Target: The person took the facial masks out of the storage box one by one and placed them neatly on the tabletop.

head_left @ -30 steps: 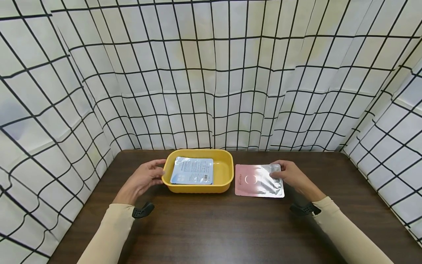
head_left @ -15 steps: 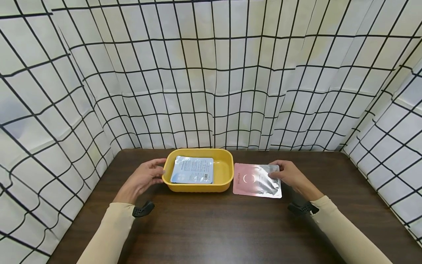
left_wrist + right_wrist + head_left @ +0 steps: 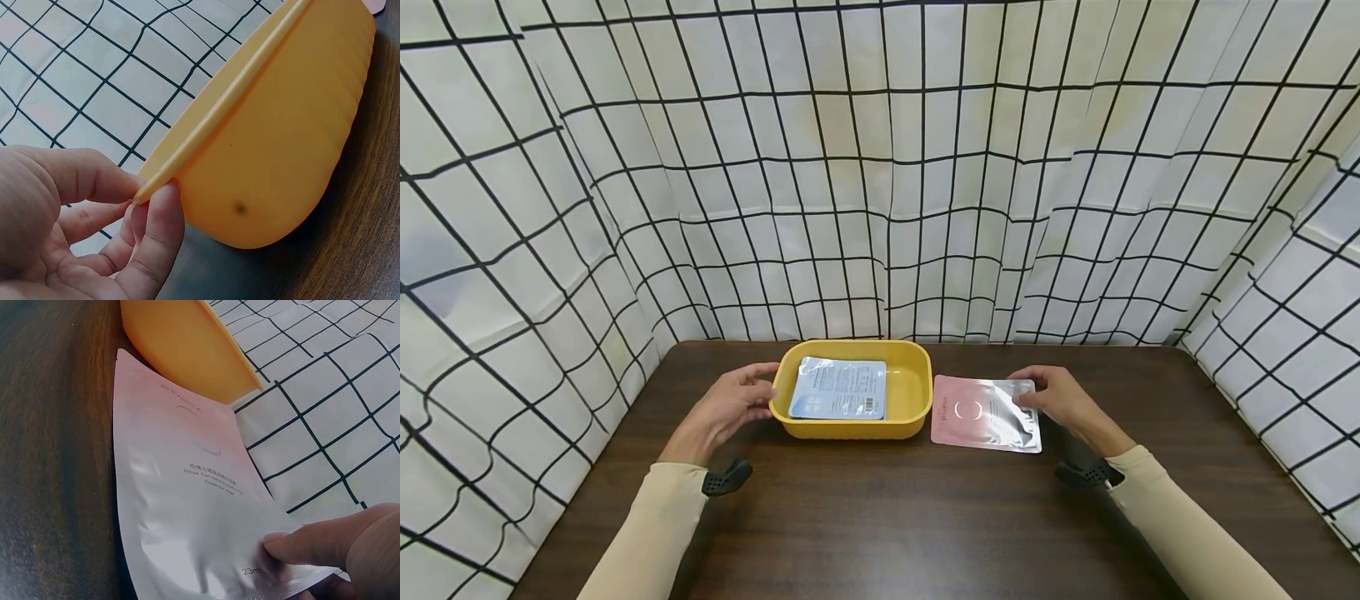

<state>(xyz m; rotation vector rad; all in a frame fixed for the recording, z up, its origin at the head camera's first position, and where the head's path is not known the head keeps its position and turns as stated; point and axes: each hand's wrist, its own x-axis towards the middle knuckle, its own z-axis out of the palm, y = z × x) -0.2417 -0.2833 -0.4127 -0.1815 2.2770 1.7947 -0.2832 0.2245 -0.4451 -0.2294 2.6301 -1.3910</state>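
My left hand [image 3: 724,414] pinches the left end of a yellow plastic basin [image 3: 850,430] by its rim; the left wrist view has thumb and fingertips closed on that lip [image 3: 219,103]. Inside the basin, toward its left side, lies a light blue sheet mask packet [image 3: 838,388] with small print and a barcode. To the right of the basin, my right hand [image 3: 1066,406] holds a pink-to-silver sheet mask packet [image 3: 973,417] by its silver end. In the right wrist view the thumb presses on the front of this packet [image 3: 181,469], and the other fingers are mostly hidden behind it.
A dark brown wooden table [image 3: 880,517] carries everything. White cloth with a black grid [image 3: 880,167] hangs behind the table and along both sides. Each wrist wears a black band, the left band [image 3: 727,477] and the right band [image 3: 1090,475].
The pink-silver packet and my right hand have shifted slightly left, bringing the pink end close to the basin. My left hand, the basin and the blue packet have stayed put.
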